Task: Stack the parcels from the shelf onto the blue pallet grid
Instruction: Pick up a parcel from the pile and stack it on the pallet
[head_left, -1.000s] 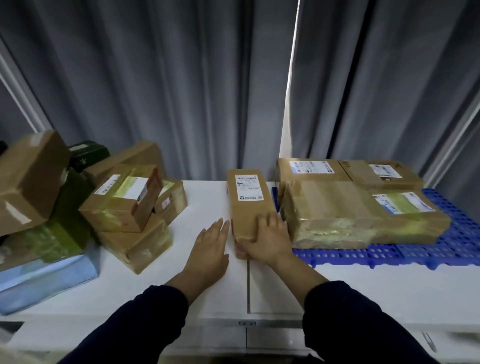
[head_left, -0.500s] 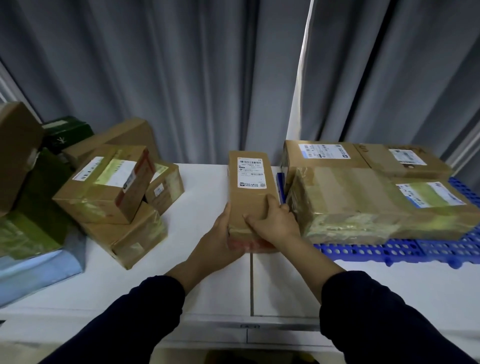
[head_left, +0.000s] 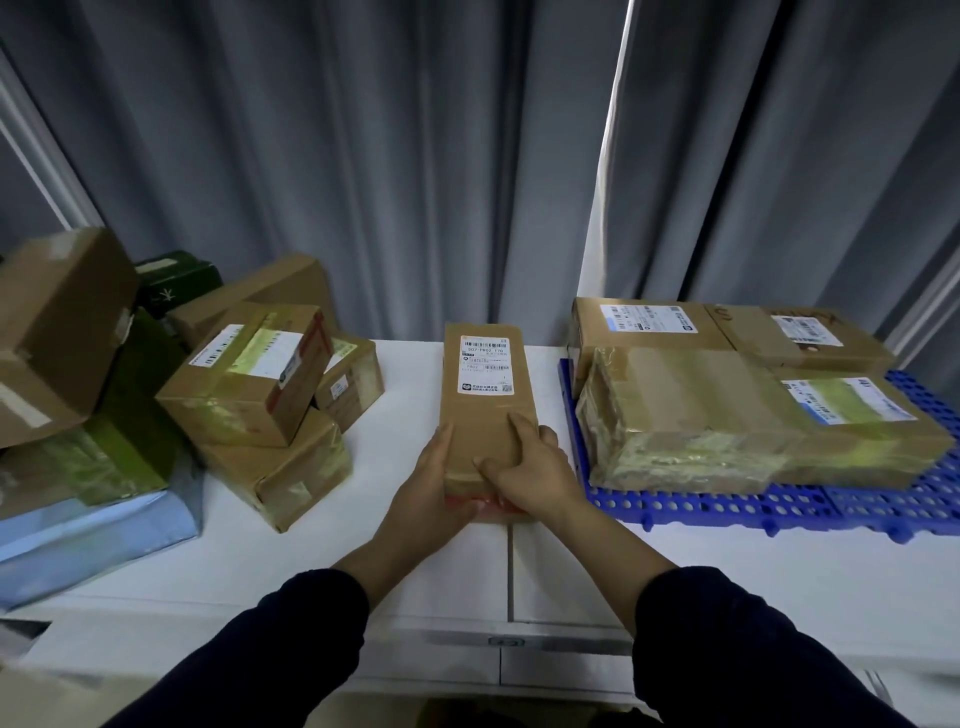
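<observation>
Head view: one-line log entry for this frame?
narrow parcel: gripped by left hand and right hand | location: beside blue pallet grid, not on it

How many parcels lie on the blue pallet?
4: back-left parcel, back-right parcel, front-left parcel, front-right parcel, all on the pallet. Others may hide behind.

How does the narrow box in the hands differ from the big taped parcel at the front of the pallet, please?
The narrow box is gripped by the left hand and right hand, off the pallet; the taped parcel lies on it. The box is slim, mostly bare cardboard; the parcel is broad and glossy with tape. Both are brown with a label on top.
</observation>
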